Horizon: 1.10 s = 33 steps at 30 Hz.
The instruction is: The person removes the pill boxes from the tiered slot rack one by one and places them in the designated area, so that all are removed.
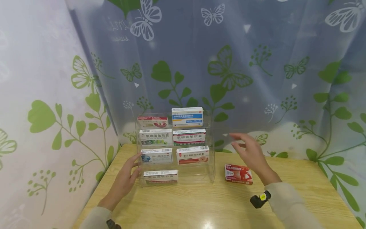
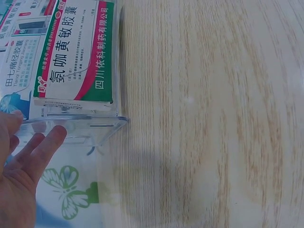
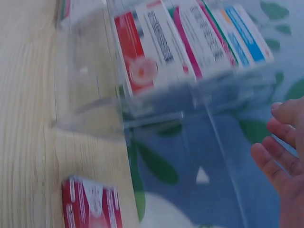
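Observation:
A clear stepped display rack (image 1: 197, 176) stands on the table, holding several medicine boxes in two columns. My left hand (image 1: 123, 179) touches the rack's left side panel with extended fingers; the left wrist view shows the fingers (image 2: 50, 142) against the clear panel, beside a green, white and pink capsule box (image 2: 78, 52). To the right of the rack, my right hand (image 1: 250, 152) is raised in the air, fingers loosely bent and holding nothing. Below it a red-and-white medicine box (image 1: 238, 174) lies on the table. The right wrist view shows this hand (image 3: 289, 147) apart from the rack.
On the top tier sit a blue-and-white box (image 1: 187, 117) and a pink-and-white box (image 1: 152, 122). The bottom tier has one box (image 1: 160, 176) at the left. Behind the wooden table (image 1: 183, 206) hangs a curtain (image 1: 183, 47) with butterflies and leaves.

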Each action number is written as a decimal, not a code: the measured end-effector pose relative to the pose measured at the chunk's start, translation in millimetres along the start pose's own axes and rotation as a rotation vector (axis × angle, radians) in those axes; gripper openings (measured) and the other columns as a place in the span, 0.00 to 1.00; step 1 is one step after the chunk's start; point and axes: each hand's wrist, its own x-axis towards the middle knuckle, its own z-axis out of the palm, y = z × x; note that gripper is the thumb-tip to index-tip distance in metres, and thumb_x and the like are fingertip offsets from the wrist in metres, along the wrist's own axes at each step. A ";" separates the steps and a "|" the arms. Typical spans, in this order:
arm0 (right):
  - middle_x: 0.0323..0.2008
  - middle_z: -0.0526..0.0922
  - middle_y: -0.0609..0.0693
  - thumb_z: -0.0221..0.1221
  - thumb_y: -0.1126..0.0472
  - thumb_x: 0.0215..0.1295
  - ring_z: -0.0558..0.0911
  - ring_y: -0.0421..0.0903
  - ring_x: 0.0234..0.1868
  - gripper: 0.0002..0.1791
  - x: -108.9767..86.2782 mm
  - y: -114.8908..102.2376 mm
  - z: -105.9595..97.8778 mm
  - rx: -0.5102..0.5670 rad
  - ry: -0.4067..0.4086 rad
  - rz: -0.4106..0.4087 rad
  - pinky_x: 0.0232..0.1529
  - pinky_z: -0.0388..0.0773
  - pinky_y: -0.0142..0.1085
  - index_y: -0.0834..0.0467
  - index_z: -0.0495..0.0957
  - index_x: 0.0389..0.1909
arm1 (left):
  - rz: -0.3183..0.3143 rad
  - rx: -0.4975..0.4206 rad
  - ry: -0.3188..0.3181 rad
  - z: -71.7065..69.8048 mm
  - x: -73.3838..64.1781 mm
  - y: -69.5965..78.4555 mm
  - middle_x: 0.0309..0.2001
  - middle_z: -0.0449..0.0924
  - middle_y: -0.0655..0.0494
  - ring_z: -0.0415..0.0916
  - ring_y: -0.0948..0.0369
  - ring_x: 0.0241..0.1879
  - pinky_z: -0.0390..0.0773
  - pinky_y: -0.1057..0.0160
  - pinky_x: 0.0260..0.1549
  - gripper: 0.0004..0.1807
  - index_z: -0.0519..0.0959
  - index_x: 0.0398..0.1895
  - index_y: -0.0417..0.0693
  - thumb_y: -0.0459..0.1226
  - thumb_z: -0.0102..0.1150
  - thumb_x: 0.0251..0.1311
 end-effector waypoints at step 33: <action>0.65 0.85 0.57 0.64 0.63 0.79 0.85 0.57 0.64 0.19 -27.0 -70.2 167.3 0.176 -0.409 -0.070 0.58 0.91 0.42 0.60 0.82 0.67 | 0.041 0.043 0.004 0.0 -1.4 1.3 0.77 0.68 0.32 0.84 0.35 0.59 0.91 0.42 0.50 0.36 0.62 0.84 0.42 0.25 0.59 0.77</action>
